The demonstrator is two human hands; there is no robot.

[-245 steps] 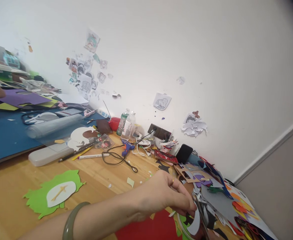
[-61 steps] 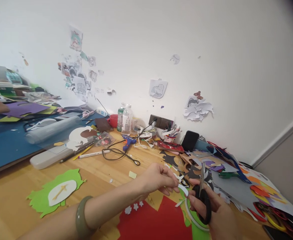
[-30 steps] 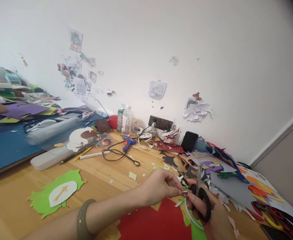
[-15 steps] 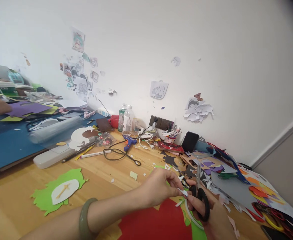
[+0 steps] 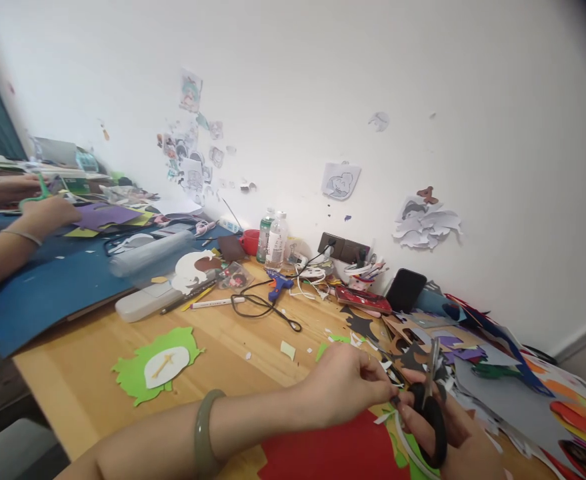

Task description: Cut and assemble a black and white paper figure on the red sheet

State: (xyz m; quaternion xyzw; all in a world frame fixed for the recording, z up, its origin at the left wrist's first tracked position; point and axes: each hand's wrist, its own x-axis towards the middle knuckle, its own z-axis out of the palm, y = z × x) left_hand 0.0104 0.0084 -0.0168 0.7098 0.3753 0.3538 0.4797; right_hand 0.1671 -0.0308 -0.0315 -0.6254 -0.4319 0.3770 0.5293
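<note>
Right hand [image 5: 453, 433], grip closed on black scissors [image 5: 430, 413], desk [image 5: 73, 393] at 5 o'clock. Left hand [image 5: 345, 387] pinches tiny white scrap [image 5: 385, 418]. Feed scrap slowly, fingertips clear of blades.

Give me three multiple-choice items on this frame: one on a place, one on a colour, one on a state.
1. Where does the blue glue gun lie?
A. on the wooden table, in front of the two bottles
B. on the blue sheet
C. on the red sheet

2. What colour are the handles of the scissors?
A. orange
B. black
C. green

3. How do the scissors stand in the right hand?
A. lying flat on the table
C. blades pointing down
B. blades pointing up, fingers through the handles

Answers:
1 A, it rests on bare wood near the bottles.
2 B, both loops are black.
3 B, the blades rise beside the left hand.
</note>
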